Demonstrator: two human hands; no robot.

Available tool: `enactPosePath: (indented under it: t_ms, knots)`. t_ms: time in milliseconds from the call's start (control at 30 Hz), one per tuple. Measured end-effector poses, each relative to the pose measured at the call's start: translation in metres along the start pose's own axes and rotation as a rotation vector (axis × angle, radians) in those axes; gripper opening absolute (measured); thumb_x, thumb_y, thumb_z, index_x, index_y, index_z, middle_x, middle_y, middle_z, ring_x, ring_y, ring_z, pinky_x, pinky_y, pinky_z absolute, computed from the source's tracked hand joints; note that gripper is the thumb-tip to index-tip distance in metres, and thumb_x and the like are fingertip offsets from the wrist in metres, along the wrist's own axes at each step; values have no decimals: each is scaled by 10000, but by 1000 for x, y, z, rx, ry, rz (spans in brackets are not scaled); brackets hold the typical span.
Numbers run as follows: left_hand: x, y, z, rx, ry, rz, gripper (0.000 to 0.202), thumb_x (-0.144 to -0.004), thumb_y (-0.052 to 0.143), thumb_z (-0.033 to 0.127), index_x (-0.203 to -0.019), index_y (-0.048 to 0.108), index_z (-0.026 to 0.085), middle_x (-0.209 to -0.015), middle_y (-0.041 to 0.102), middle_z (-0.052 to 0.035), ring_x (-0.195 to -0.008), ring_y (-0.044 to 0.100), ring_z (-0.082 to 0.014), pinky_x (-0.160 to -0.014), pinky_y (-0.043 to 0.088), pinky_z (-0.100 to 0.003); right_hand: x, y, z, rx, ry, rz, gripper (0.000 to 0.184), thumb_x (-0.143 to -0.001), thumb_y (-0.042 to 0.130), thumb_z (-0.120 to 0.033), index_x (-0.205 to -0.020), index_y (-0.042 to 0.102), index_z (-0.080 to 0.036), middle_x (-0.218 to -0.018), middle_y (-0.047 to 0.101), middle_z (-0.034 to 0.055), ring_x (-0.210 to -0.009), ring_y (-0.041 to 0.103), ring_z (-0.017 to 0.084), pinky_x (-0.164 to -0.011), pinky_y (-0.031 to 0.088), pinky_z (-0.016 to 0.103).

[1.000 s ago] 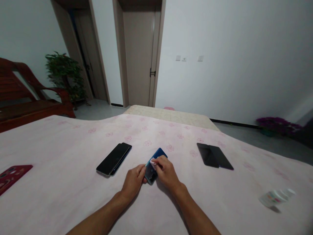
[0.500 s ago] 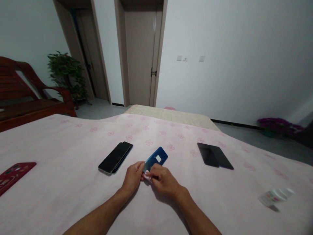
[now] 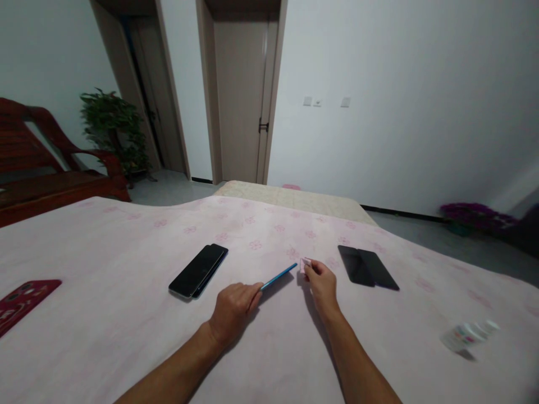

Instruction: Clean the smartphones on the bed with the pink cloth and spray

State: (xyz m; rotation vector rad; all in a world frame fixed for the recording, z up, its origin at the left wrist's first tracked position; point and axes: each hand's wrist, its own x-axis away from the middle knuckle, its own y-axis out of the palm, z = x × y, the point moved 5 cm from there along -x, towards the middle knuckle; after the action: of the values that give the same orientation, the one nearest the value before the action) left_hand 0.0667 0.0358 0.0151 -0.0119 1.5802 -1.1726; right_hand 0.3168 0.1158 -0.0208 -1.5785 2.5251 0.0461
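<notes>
A blue phone (image 3: 279, 276) is seen edge-on above the pink flowered cloth, and my left hand (image 3: 236, 308) grips its near end. My right hand (image 3: 322, 285) pinches a small pinkish-white piece (image 3: 304, 265), perhaps cloth or tissue, close to the phone's far end but a little apart from it. To the left lie black phones (image 3: 197, 272), one partly on top of another. On the right, two dark flat panels (image 3: 366, 268) lie side by side, slightly overlapping.
A red phone or phone case (image 3: 25, 300) lies at the left edge. At the right, a small white bottle (image 3: 468, 336) rests on the cloth (image 3: 126, 342). Beyond stand a wooden bench (image 3: 50, 168), a leafy plant (image 3: 113, 132) and purple flowers (image 3: 471, 213).
The phone has turned from showing its blue back to edge-on. My right hand has moved right and away from me with the small piece, from the phone's near end towards its far end.
</notes>
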Motion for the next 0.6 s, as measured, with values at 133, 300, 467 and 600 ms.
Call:
enactPosePath:
  t_ms: [133,300,467,600]
  knots:
    - [1,2,14,-2,91,-53,150,-974,539,269,-957,670,197,-707,716,-9,-610,654,-178,-590,463,-303,-2,-6,-2,148,11,-147,340,-733,656,-400,-884,764,-116,-675,701,61,-574,601,178,-528,449,279]
    - [5,2,19,-10,150,-74,81,-946,577,233,-978,643,199,-820,756,-20,-664,672,-176,-612,464,-309,-1,-12,-23,495,-163,-273,253,-803,581,-303,-843,775,-145,-809,743,99,-773,662,229,-699,473,311]
    - [12,10,20,-29,168,-107,51,-899,617,221,-932,650,200,-912,766,-45,-697,682,-193,-629,494,-334,5,-9,-40,817,-302,-390,216,-806,564,-182,-845,774,-155,-891,728,113,-838,641,223,-745,427,298]
    - [14,19,21,-49,124,-207,36,-884,638,212,-912,660,208,-943,761,-57,-748,685,-199,-687,519,-344,17,3,-48,818,-321,-494,210,-840,568,-225,-844,767,-158,-898,717,102,-832,636,208,-729,418,282]
